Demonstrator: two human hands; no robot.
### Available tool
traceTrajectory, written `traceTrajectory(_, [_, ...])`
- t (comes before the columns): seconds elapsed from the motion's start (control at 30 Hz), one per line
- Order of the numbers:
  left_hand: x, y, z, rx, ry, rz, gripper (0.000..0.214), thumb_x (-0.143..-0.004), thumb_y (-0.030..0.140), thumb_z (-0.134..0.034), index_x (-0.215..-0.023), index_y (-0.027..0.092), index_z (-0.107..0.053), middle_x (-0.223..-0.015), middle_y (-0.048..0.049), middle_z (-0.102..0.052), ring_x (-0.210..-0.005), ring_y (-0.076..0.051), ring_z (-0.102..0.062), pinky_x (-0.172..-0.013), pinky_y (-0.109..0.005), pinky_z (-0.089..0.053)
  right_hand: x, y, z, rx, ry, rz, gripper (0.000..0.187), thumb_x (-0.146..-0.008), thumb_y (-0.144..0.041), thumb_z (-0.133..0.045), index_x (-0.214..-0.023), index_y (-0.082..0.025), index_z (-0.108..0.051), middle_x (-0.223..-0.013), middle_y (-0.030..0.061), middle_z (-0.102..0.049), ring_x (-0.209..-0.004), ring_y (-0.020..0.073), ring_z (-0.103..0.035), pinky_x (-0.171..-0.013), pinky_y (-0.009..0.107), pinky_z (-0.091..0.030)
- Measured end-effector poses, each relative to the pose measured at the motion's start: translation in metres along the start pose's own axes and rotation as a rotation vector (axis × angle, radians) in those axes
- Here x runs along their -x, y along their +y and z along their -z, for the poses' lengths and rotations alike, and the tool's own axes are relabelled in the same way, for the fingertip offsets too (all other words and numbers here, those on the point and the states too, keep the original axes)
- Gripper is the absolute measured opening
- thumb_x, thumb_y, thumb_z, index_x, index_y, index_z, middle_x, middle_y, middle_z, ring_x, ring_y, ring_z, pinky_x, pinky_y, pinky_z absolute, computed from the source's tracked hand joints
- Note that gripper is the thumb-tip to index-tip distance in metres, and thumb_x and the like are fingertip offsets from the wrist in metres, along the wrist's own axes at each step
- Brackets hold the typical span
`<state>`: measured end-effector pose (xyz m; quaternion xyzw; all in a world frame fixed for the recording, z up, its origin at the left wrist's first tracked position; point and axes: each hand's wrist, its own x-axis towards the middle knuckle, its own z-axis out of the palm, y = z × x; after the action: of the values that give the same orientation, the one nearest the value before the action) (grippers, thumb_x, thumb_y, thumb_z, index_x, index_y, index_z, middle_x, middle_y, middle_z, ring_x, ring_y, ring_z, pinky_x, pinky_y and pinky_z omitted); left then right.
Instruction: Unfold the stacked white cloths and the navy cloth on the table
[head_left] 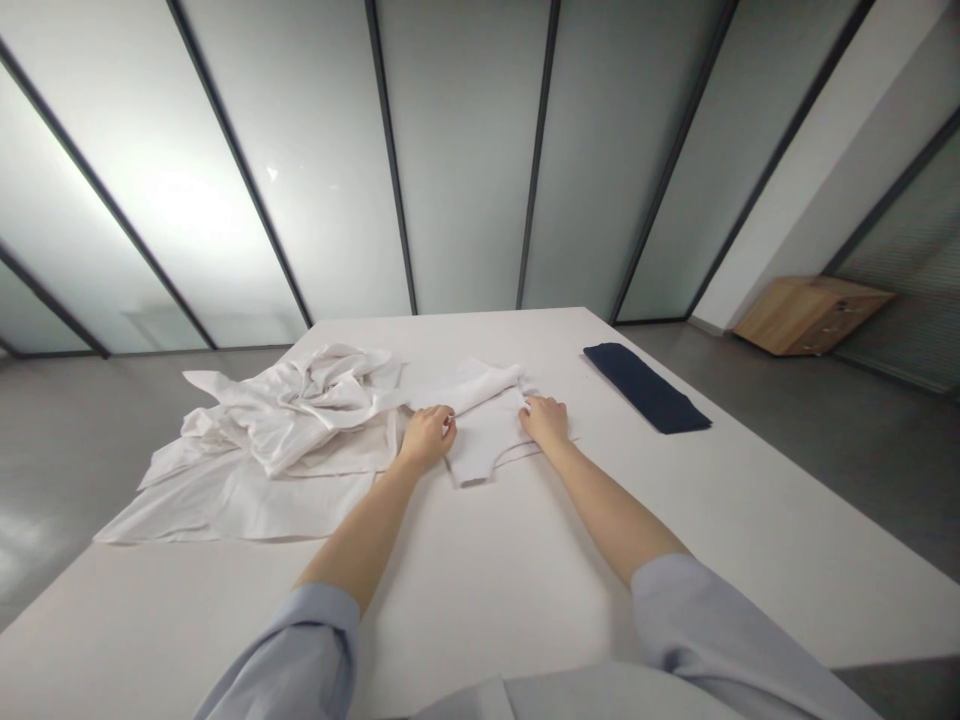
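Observation:
A small white garment (480, 440), perhaps a child's top, lies partly folded on the white table in front of me. My left hand (430, 435) is closed in a pinch on its left edge. On the opposite edge, my right hand (545, 420) pinches the fabric with curled fingers. A band of the cloth is turned over between the two hands, on the far side. Close by my left hand is a large heap of crumpled white cloth (322, 400), which spreads over the table's left edge area.
A dark navy folded cloth (646, 388) lies flat on the white table (480, 600) near its right edge. Past the table's far edge stand frosted glass panels (465, 150). A wooden cabinet (814, 315) sits on the floor at the right.

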<state>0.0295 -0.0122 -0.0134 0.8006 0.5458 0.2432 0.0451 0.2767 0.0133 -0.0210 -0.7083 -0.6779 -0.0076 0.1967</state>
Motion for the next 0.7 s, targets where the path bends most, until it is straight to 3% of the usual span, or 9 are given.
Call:
traceTrajectory(0.07, [0.001,0.006,-0.003,-0.002,-0.038,-0.025,0.036,-0.088,0.024,-0.045,-0.120,0.018,-0.059,-0.101,-0.0087,-0.069,-0.096,-0.023,-0.062,-0.093,-0.036,-0.043,0.003,-0.006,0.005,-0.089,0.101,0.135,0.024,-0.088,-0.022,-0.046,-0.097,-0.016,-0.068,-0.104,0.0156,-0.066,-0.105,0.0295,-0.054,-0.095,0.043,-0.036])
traceTrajectory(0.13, [0.001,0.010,-0.005,0.002,-0.070,-0.029,0.052,-0.088,0.026,-0.047,-0.139,0.019,-0.044,-0.108,-0.0076,-0.068,-0.100,-0.023,-0.062,-0.095,-0.036,-0.043,0.010,-0.019,0.008,-0.252,0.111,0.341,0.024,-0.086,-0.021,-0.048,-0.097,-0.017,-0.068,-0.108,0.0127,-0.066,-0.108,0.0272,-0.053,-0.099,0.042,-0.036])
traceTrajectory(0.2, [0.002,0.011,-0.005,0.002,-0.135,-0.043,0.072,-0.084,0.026,-0.051,-0.151,0.022,-0.024,-0.116,-0.0069,-0.066,-0.104,-0.024,-0.061,-0.096,-0.036,-0.043,0.020,-0.036,0.008,-0.473,-0.055,0.541,0.022,-0.080,-0.017,-0.051,-0.092,-0.019,-0.070,-0.104,0.0081,-0.068,-0.105,0.0237,-0.056,-0.097,0.037,-0.039])
traceTrajectory(0.27, [0.003,0.011,-0.004,-0.012,-0.217,-0.094,0.082,-0.078,0.022,-0.056,-0.152,0.025,-0.021,-0.123,-0.0078,-0.062,-0.108,-0.026,-0.060,-0.096,-0.037,-0.044,0.029,-0.051,0.004,-0.647,-0.283,0.657,0.021,-0.076,-0.015,-0.053,-0.083,-0.020,-0.072,-0.094,0.0042,-0.071,-0.092,0.0206,-0.062,-0.088,0.033,-0.045])
traceTrajectory(0.33, [0.003,0.008,-0.004,-0.020,-0.277,-0.161,0.070,-0.075,0.017,-0.056,-0.143,0.025,-0.041,-0.125,-0.0094,-0.060,-0.110,-0.027,-0.059,-0.096,-0.036,-0.044,0.033,-0.059,-0.001,-0.752,-0.398,0.654,0.021,-0.076,-0.015,-0.052,-0.075,-0.020,-0.072,-0.085,0.0025,-0.072,-0.082,0.0188,-0.064,-0.080,0.029,-0.048])
traceTrajectory(0.43, [0.001,0.004,-0.007,0.050,-0.263,-0.186,0.042,-0.076,0.014,-0.051,-0.116,0.020,-0.065,-0.116,-0.0108,-0.064,-0.108,-0.028,-0.060,-0.095,-0.036,-0.045,0.027,-0.052,-0.007,-0.833,-0.303,0.511,0.030,-0.081,-0.017,-0.042,-0.073,-0.018,-0.071,-0.084,0.0044,-0.073,-0.082,0.0196,-0.065,-0.080,0.030,-0.049])
traceTrajectory(0.57, [-0.003,-0.002,-0.013,0.336,-0.099,-0.060,0.034,-0.079,0.018,-0.048,-0.108,0.018,-0.066,-0.112,-0.0080,-0.067,-0.107,-0.026,-0.060,-0.097,-0.038,-0.046,0.012,-0.028,-0.009,-0.704,-0.135,0.330,0.033,-0.081,-0.016,-0.039,-0.091,-0.018,-0.070,-0.094,0.0071,-0.072,-0.091,0.0208,-0.064,-0.087,0.034,-0.047])
traceTrajectory(0.7, [-0.006,-0.013,-0.017,0.664,0.100,0.166,0.034,-0.086,0.022,-0.041,-0.113,0.017,-0.060,-0.112,-0.0070,-0.068,-0.105,-0.023,-0.061,-0.094,-0.036,-0.050,0.011,-0.021,-0.012,-0.394,-0.268,0.385,0.041,-0.089,-0.027,-0.046,-0.125,-0.016,-0.060,-0.134,0.0122,-0.057,-0.123,0.0233,-0.051,-0.104,0.037,-0.036])
